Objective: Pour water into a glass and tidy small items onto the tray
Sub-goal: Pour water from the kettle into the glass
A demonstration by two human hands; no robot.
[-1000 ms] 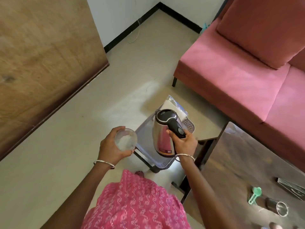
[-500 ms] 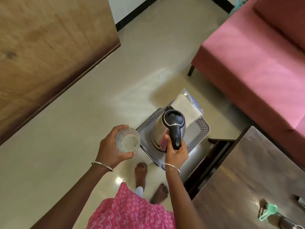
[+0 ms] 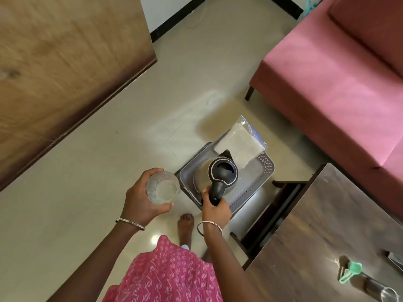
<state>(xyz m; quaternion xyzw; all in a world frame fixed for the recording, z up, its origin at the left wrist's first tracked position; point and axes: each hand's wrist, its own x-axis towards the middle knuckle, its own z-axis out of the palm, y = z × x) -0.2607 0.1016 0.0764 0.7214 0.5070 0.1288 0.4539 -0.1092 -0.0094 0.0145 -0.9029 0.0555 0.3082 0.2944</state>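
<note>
Fingers [image 3: 162, 207] of the left hand [image 3: 141, 201] are wrapped around the glass [image 3: 163, 188], apparently holding water; the right hand [image 3: 216, 209] grips the electric kettle [image 3: 216, 176] over the grey tray [image 3: 248, 192]. Small items remain on the table [image 3: 327, 236].

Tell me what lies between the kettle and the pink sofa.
In the head view, a clear plastic packet lies on the tray beyond the kettle; past it, only bare floor up to the sofa.

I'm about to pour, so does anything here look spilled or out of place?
No spill shows. One oddity: the clear packet juts past the far rim of the grey tray. The right hand holds the kettle over the tray; the left hand holds the glass.
</note>
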